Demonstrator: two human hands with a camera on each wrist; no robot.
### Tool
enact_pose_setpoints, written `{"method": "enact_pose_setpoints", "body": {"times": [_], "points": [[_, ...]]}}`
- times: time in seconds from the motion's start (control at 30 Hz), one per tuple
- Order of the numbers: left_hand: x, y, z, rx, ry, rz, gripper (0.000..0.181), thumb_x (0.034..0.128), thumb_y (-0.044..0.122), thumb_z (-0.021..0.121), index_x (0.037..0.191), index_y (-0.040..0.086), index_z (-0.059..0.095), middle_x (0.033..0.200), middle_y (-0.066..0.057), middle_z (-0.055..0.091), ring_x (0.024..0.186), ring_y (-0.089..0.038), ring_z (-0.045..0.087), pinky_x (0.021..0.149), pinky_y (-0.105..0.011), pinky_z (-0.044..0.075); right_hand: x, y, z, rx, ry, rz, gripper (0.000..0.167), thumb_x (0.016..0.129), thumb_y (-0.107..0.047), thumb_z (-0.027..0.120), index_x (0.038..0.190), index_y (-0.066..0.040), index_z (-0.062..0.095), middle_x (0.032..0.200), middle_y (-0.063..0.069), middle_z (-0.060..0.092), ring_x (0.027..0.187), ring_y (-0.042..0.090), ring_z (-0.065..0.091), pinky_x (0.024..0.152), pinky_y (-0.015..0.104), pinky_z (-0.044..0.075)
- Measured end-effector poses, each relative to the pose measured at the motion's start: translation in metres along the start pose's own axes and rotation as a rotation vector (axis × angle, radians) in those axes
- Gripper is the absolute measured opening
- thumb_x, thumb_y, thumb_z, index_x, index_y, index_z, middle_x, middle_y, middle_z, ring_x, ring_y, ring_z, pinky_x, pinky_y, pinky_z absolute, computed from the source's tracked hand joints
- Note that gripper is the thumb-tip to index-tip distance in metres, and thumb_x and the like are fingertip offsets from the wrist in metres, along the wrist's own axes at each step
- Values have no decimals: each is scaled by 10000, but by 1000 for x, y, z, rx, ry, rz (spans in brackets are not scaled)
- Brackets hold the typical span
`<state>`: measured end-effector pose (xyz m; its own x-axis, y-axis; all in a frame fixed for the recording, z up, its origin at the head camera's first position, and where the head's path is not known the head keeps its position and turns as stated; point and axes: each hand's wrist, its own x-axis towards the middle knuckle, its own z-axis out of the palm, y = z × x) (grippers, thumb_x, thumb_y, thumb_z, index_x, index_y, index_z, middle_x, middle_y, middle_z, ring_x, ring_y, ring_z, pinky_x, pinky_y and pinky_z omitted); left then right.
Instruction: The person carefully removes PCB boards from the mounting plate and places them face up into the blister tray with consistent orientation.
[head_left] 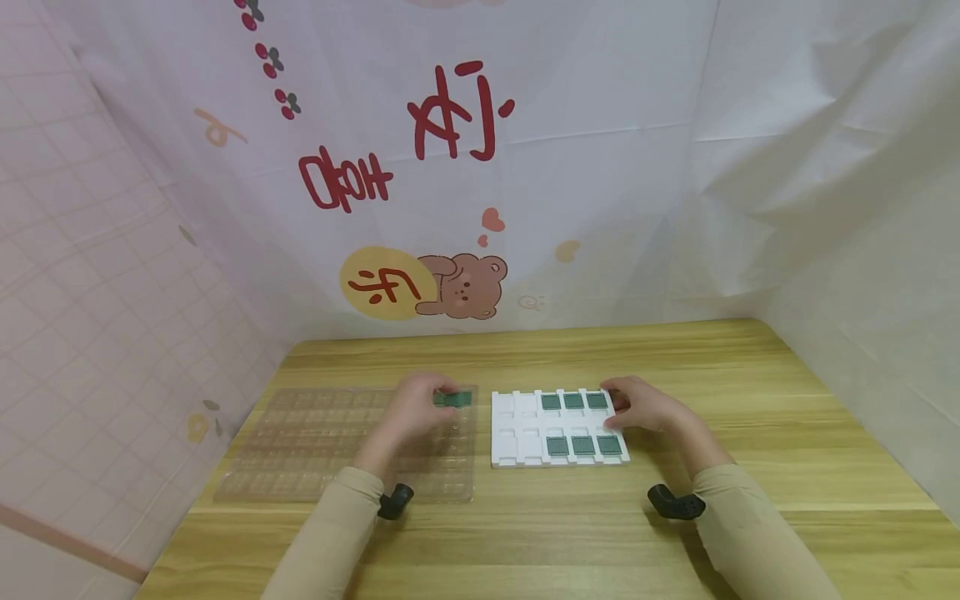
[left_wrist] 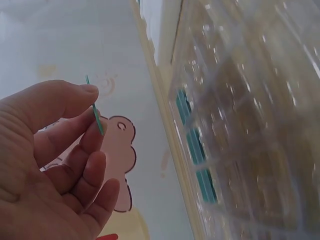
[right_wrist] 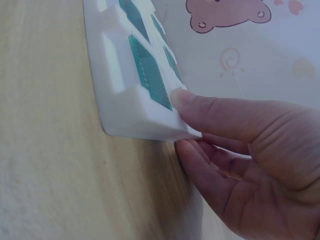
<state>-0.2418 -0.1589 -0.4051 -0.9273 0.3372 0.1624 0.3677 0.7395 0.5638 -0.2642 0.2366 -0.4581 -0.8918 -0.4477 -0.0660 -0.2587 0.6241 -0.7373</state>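
Observation:
My left hand (head_left: pixel 417 410) hovers above the right end of a clear plastic tray (head_left: pixel 315 446), pinching a thin green circuit board (left_wrist: pixel 97 115) between thumb and fingertips. In the left wrist view this board is seen nearly edge-on. Another green board (left_wrist: pixel 196 150) lies in the clear tray near its edge. To the right stands a white compartment tray (head_left: pixel 512 427), whose right end my right hand (head_left: pixel 647 406) grips, thumb on top and fingers against the side. Green boards (head_left: pixel 582 446) fill the white tray's right-hand compartments, three in each row; its two left columns hold none.
Both trays lie on a wood-grain table (head_left: pixel 555 533). A white printed cloth (head_left: pixel 615 208) hangs behind the table and along its sides. Black wrist devices (head_left: pixel 677 503) sit at both sleeve cuffs.

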Motion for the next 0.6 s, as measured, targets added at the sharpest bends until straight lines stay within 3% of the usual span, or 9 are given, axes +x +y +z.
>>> {"method": "enact_pose_setpoints", "body": {"times": [0.17, 0.47, 0.6], "points": [[3, -8, -6, 63, -8, 15, 239, 791, 75, 800, 1022, 50, 745, 975, -72, 702, 953, -304, 621, 838, -449, 489, 0, 0, 0, 9, -7, -3, 724, 799, -64, 812, 1346, 190, 412, 1218, 301, 546, 1091, 399, 587, 925, 497, 493], [3, -13, -18, 152, -30, 3, 226, 815, 120, 801, 1025, 55, 749, 1003, -47, 709, 1029, -277, 568, 951, -464, 434, 0, 0, 0, 19, -4, 6, 721, 797, -63, 815, 1346, 182, 417, 1214, 290, 543, 1088, 388, 585, 925, 493, 494], [5, -18, -20, 184, -37, 26, 209, 813, 100, 800, 1008, 45, 749, 993, -54, 711, 1010, -278, 578, 946, -460, 439, -1, -1, 0, 21, -2, 14, 724, 798, -67, 817, 1352, 174, 418, 1217, 288, 536, 1092, 390, 581, 926, 490, 494]]}}
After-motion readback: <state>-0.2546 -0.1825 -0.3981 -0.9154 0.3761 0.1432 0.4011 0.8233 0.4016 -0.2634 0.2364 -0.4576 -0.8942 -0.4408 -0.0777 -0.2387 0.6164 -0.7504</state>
